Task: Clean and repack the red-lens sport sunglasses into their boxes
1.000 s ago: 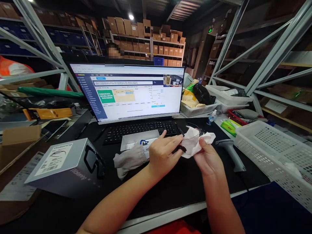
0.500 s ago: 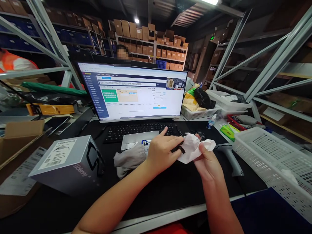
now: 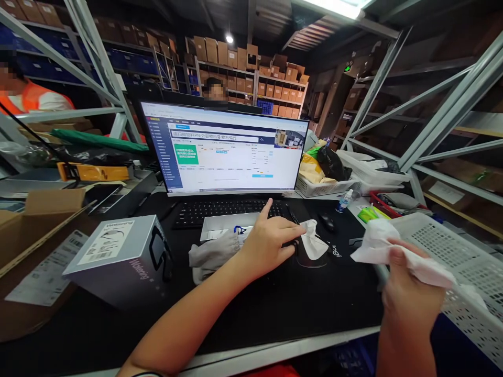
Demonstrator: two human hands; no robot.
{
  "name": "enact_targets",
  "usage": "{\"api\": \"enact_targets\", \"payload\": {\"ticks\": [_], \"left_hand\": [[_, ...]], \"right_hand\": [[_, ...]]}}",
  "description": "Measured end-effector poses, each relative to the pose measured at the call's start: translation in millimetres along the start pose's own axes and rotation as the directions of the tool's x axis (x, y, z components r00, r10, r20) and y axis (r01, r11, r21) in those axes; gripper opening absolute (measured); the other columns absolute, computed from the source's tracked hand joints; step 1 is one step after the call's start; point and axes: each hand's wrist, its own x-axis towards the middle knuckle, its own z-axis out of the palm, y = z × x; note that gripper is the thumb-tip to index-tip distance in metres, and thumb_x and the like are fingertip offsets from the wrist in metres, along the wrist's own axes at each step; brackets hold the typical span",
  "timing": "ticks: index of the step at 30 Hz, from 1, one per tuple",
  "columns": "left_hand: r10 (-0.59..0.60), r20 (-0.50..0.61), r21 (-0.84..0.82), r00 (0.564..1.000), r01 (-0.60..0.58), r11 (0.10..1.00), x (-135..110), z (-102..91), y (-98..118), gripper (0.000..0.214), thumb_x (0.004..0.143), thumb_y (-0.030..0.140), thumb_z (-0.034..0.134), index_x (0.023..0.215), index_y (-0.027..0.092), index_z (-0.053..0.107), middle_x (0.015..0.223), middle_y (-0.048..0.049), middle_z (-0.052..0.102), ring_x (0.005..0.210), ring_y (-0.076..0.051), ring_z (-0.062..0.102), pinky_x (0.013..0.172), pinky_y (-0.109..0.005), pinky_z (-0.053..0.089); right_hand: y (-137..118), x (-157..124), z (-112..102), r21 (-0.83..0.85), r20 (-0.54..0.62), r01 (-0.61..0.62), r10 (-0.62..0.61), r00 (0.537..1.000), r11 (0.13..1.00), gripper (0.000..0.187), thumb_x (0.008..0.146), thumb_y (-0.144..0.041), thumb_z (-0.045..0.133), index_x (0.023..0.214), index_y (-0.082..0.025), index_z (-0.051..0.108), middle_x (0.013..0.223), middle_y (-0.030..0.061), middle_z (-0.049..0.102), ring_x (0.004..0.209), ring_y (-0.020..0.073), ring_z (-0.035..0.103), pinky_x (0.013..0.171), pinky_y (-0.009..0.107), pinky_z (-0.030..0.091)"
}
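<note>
My left hand (image 3: 271, 238) is closed on a pair of glasses above the middle of the black desk mat. A dark piece shows at its fingers, and a clear lens (image 3: 310, 262) juts out to the right. White tissue paper (image 3: 314, 240) still covers part of the glasses. Off to the right, my right hand (image 3: 412, 283) grips a separate crumpled sheet of white tissue paper (image 3: 379, 241) beside the white plastic basket (image 3: 420, 230). A grey cloth pouch (image 3: 214, 254) and a small open white box (image 3: 212, 228) lie behind my left forearm.
On the left stand a grey product box (image 3: 118, 262) and an open cardboard box (image 3: 47, 262). A monitor (image 3: 231, 157) and keyboard (image 3: 212, 211) are at the back. A mouse (image 3: 327, 222) and a small bottle (image 3: 345, 201) sit right of centre. Other people are beyond the desk.
My right hand has pulled a sheet of white tissue paper away from the glasses and moved right, to the basket. My left hand has stayed nearly in place with the glasses.
</note>
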Motion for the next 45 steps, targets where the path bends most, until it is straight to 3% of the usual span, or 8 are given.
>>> {"api": "enact_targets", "payload": {"ticks": [6, 12, 20, 27, 32, 37, 43, 45], "left_hand": [[0.078, 0.065, 0.083, 0.995, -0.084, 0.993, -1.5, -0.7, 0.0, 0.036, 0.085, 0.01, 0.062, 0.117, 0.025, 0.067, 0.108, 0.0005, 0.076, 0.099, -0.017, 0.069, 0.126, -0.058, -0.001], [0.185, 0.155, 0.163, 0.971, -0.209, 0.964, -0.9, 1.1, -2.8, 0.051, 0.085, 0.011, 0.06, 0.136, 0.018, 0.053, 0.109, -0.0037, 0.075, 0.099, -0.018, 0.069, 0.126, -0.059, 0.008], [0.122, 0.013, 0.163, 0.992, -0.123, 0.979, -3.0, 6.3, -3.8, 0.076, 0.082, 0.009, 0.054, 0.153, 0.019, 0.029, 0.099, -0.0001, 0.076, 0.085, -0.016, 0.072, 0.126, -0.055, 0.017], [0.133, -0.002, 0.125, 0.991, -0.132, 0.983, -3.7, 7.5, 4.0, 0.079, 0.08, 0.011, 0.055, 0.154, 0.019, 0.027, 0.095, 0.0021, 0.076, 0.085, -0.016, 0.072, 0.126, -0.052, 0.015], [0.142, 0.074, 0.152, 0.987, -0.152, 0.977, -3.7, 1.7, 7.2, 0.077, 0.081, 0.011, 0.055, 0.154, 0.017, 0.029, 0.086, 0.0029, 0.074, 0.082, -0.016, 0.071, 0.126, -0.052, 0.015], [0.125, 0.117, 0.162, 0.985, -0.144, 0.976, -3.3, 1.6, 4.4, 0.08, 0.082, 0.012, 0.053, 0.156, 0.02, 0.025, 0.087, 0.0029, 0.074, 0.084, -0.017, 0.071, 0.125, -0.054, 0.02], [0.241, 0.093, 0.116, 0.966, -0.251, 0.961, -4.5, 13.4, 3.9, 0.068, 0.09, 0.014, 0.049, 0.154, 0.02, 0.029, 0.096, 0.0012, 0.076, 0.091, -0.014, 0.072, 0.127, -0.05, 0.015], [0.221, 0.095, 0.102, 0.971, -0.23, 0.968, -4.7, 11.4, 4.2, 0.069, 0.09, 0.012, 0.049, 0.155, 0.02, 0.028, 0.095, 0.002, 0.076, 0.09, -0.013, 0.072, 0.127, -0.049, 0.015]], "right_hand": [[-45.8, -4.5, 36.9, 0.09, 0.528, 0.187, -0.206, 0.823, 0.978, 0.031, 0.096, -0.032, 0.053, 0.124, -0.024, 0.065, 0.123, 0.0071, 0.07, 0.111, 0.0239, 0.066, 0.092, 0.034, 0.051], [-47.8, 9.8, 36.2, -0.181, 0.384, 0.359, -0.271, 0.883, 0.915, 0.019, 0.091, -0.023, 0.049, 0.1, -0.022, 0.066, 0.094, 0.0064, 0.074, 0.08, 0.0239, 0.069, 0.07, 0.034, 0.05], [-46.2, -21.9, 36.1, 0.178, 0.839, 0.504, -0.398, 0.371, 0.845, 0.058, 0.101, -0.041, 0.043, 0.155, -0.022, 0.034, 0.154, 0.0095, 0.046, 0.14, 0.0292, 0.044, 0.116, 0.047, 0.033], [-42.3, -14.8, 35.8, -0.089, 0.809, 0.342, -0.132, 0.573, 0.935, 0.053, 0.09, -0.041, 0.066, 0.138, -0.029, 0.05, 0.109, 0.0057, 0.073, 0.09, 0.0235, 0.07, 0.078, 0.034, 0.052], [-38.8, 5.9, 28.9, -0.082, 0.901, 0.21, -0.018, 0.433, 0.974, 0.018, 0.09, -0.037, 0.065, 0.097, -0.024, 0.055, 0.075, -0.0029, 0.065, 0.063, 0.0142, 0.057, 0.059, 0.025, 0.042], [-34.8, 20.5, 30.9, -0.016, 0.951, 0.202, -0.047, 0.305, 0.979, 0.043, 0.087, -0.035, 0.066, 0.063, -0.022, 0.033, 0.056, -0.0068, 0.041, 0.053, 0.0095, 0.035, 0.051, 0.023, 0.027], [-54.2, -10.4, 66.3, -0.123, 0.844, 0.376, -0.103, 0.526, 0.918, 0.033, 0.085, -0.032, 0.054, 0.057, -0.022, 0.039, 0.05, -0.0028, 0.043, 0.048, 0.0113, 0.036, 0.051, 0.027, 0.021], [-55.5, -12.7, 66.5, -0.105, 0.856, 0.312, -0.074, 0.511, 0.944, 0.031, 0.085, -0.033, 0.056, 0.06, -0.022, 0.041, 0.052, -0.003, 0.045, 0.049, 0.0117, 0.037, 0.051, 0.026, 0.023]]}}
